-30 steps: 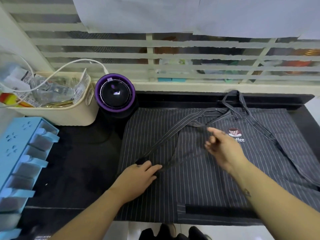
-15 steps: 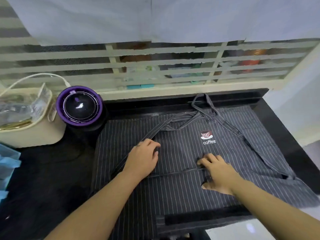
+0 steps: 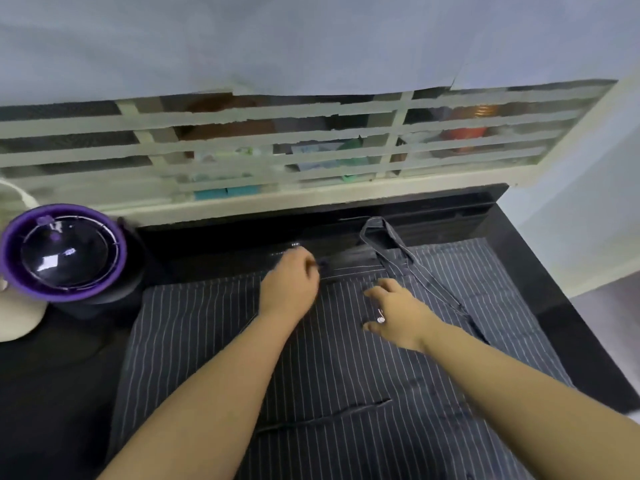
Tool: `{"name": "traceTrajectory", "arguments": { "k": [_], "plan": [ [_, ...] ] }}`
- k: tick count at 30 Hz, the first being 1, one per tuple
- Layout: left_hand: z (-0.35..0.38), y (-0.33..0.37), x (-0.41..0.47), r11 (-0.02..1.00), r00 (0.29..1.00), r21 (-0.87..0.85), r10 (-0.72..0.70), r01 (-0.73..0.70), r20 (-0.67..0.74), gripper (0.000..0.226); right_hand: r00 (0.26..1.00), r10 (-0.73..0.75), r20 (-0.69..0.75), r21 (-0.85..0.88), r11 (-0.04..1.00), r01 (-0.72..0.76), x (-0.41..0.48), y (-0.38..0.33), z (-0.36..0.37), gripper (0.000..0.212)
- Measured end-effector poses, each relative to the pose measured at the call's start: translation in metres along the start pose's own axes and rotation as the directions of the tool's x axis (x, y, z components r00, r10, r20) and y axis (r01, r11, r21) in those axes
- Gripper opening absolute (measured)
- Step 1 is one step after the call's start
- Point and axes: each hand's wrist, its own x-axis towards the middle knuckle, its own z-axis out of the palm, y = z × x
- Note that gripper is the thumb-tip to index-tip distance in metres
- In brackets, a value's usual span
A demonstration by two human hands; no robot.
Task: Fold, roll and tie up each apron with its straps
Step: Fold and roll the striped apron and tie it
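Note:
A dark grey pinstriped apron [image 3: 346, 358] lies spread flat on the black counter [image 3: 69, 375]. Its neck strap [image 3: 375, 233] forms a loop past the apron's far edge, and one long strap [image 3: 446, 296] runs diagonally down to the right. Another strap [image 3: 329, 417] lies across the near part. My left hand [image 3: 289, 285] is at the apron's far edge, fingers curled and pinching a dark bit of strap there; this part is blurred. My right hand [image 3: 394, 313] rests flat on the bib with fingers spread, covering the logo.
A round appliance with a purple rim [image 3: 62, 254] stands at the left, a cream basket [image 3: 17, 306] beside it. A louvred window [image 3: 311, 143] closes off the back. The counter's edge [image 3: 561, 313] drops to the floor on the right.
The view has swung left and closer. My left hand moved up from the middle of the apron to its far edge. My right hand slid up onto the logo area.

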Motion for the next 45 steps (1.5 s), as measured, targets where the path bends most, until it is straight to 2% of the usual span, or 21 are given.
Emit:
{"name": "traceTrajectory", "arguments": {
  "k": [2, 5, 7, 9, 12, 13, 15, 17, 22, 24, 26, 27, 28, 30, 31, 32, 34, 36, 39, 42, 45],
  "plan": [
    [-0.017, -0.015, 0.014, 0.853, 0.928, -0.432, -0.362, 0.294, -0.083, 0.016, 1.0, 0.007, -0.015, 0.031, 0.999, -0.007, 0.012, 0.005, -0.004, 0.061],
    [-0.034, -0.045, 0.026, 0.656, 0.816, -0.606, -0.577, 0.45, -0.018, 0.032, 0.999, 0.007, -0.044, 0.022, 1.0, -0.006, 0.029, 0.011, -0.013, 0.057],
    [-0.038, -0.054, 0.026, 0.66, 0.819, -0.598, -0.573, 0.455, -0.01, 0.039, 0.999, -0.005, -0.037, -0.022, 1.0, 0.004, 0.042, 0.011, -0.019, 0.055],
    [-0.037, -0.051, 0.021, 0.742, 0.854, -0.558, -0.509, 0.37, -0.111, 0.039, 1.0, -0.021, -0.008, -0.059, 0.998, 0.02, 0.052, 0.009, -0.023, 0.055],
    [-0.028, -0.039, 0.013, 0.941, 0.938, -0.32, -0.208, 0.114, -0.277, 0.034, 0.999, -0.034, 0.012, -0.072, 0.997, 0.035, 0.063, 0.006, -0.027, 0.054],
    [-0.022, -0.036, 0.012, 0.96, 0.962, -0.269, -0.146, 0.081, -0.232, 0.035, 0.999, -0.04, 0.004, -0.069, 0.997, 0.04, 0.065, 0.006, -0.027, 0.052],
    [-0.014, -0.033, 0.016, 0.936, 0.969, -0.282, -0.236, 0.209, -0.066, 0.042, 0.998, -0.053, -0.042, -0.044, 0.998, 0.051, 0.069, 0.008, -0.027, 0.048],
    [-0.013, -0.036, 0.021, 0.843, 0.921, -0.378, -0.379, 0.384, 0.091, 0.049, 0.993, -0.062, -0.105, -0.006, 0.998, 0.061, 0.074, 0.01, -0.027, 0.044],
    [-0.016, -0.03, 0.036, 0.552, 0.816, -0.618, -0.496, 0.56, 0.296, 0.051, 0.98, -0.106, -0.171, -0.069, 0.993, 0.095, 0.089, -0.001, -0.029, 0.02],
    [-0.02, -0.024, 0.039, 0.316, 0.775, -0.732, -0.447, 0.604, 0.447, 0.037, 0.977, -0.114, -0.183, -0.084, 0.991, 0.1, 0.092, -0.005, -0.029, 0.011],
    [-0.028, -0.021, 0.038, 0.096, 0.771, -0.779, -0.26, 0.619, 0.581, 0.025, 0.967, -0.111, -0.228, -0.032, 0.994, 0.107, 0.093, -0.007, -0.028, 0.008],
    [-0.031, -0.019, 0.036, 0.098, 0.762, -0.761, -0.194, 0.642, 0.618, 0.026, 0.961, -0.106, -0.257, 0.023, 0.993, 0.116, 0.093, -0.008, -0.027, 0.007],
    [-0.031, -0.018, 0.034, 0.201, 0.748, -0.721, -0.17, 0.663, 0.641, 0.027, 0.958, -0.105, -0.267, 0.082, 0.988, 0.131, 0.094, -0.01, -0.028, 0.005],
    [-0.022, -0.02, 0.035, 0.631, 0.783, -0.519, -0.247, 0.577, 0.571, 0.03, 0.97, -0.118, -0.211, 0.205, 0.965, 0.162, 0.096, -0.017, -0.027, 0.007],
    [-0.016, -0.024, 0.037, 0.78, 0.828, -0.385, -0.285, 0.493, 0.482, 0.032, 0.978, -0.126, -0.165, 0.263, 0.95, 0.167, 0.097, -0.022, -0.027, 0.011],
    [-0.011, -0.026, 0.038, 0.838, 0.858, -0.311, -0.303, 0.447, 0.415, 0.035, 0.983, -0.131, -0.125, 0.315, 0.935, 0.165, 0.098, -0.027, -0.027, 0.022],
    [-0.006, -0.029, 0.04, 0.836, 0.862, -0.308, -0.324, 0.454, 0.39, 0.044, 0.992, -0.12, -0.041, 0.52, 0.845, 0.123, 0.099, -0.039, -0.029, 0.044],
    [-0.007, -0.028, 0.042, 0.847, 0.853, -0.284, -0.313, 0.45, 0.418, 0.05, 0.99, -0.092, 0.102, 0.796, 0.605, -0.026, 0.1, -0.052, -0.036, 0.055],
    [-0.006, -0.027, 0.042, 0.912, 0.86, -0.127, -0.311, 0.389, 0.404, 0.045, 0.973, -0.062, 0.222, 0.922, 0.339, -0.189, 0.105, -0.063, -0.045, 0.05],
    [-0.008, -0.026, 0.041, 0.904, 0.848, -0.122, -0.327, 0.409, 0.417, 0.024, 0.978, -0.057, 0.203, 0.929, 0.328, -0.174, 0.11, -0.074, -0.051, 0.031],
    [-0.022, -0.032, 0.039, 0.819, 0.837, -0.283, -0.371, 0.499, 0.403, 0.018, 0.999, 0.031, 0.014, 0.899, 0.438, -0.026, 0.114, -0.079, -0.061, 0.013]
  ]
}}
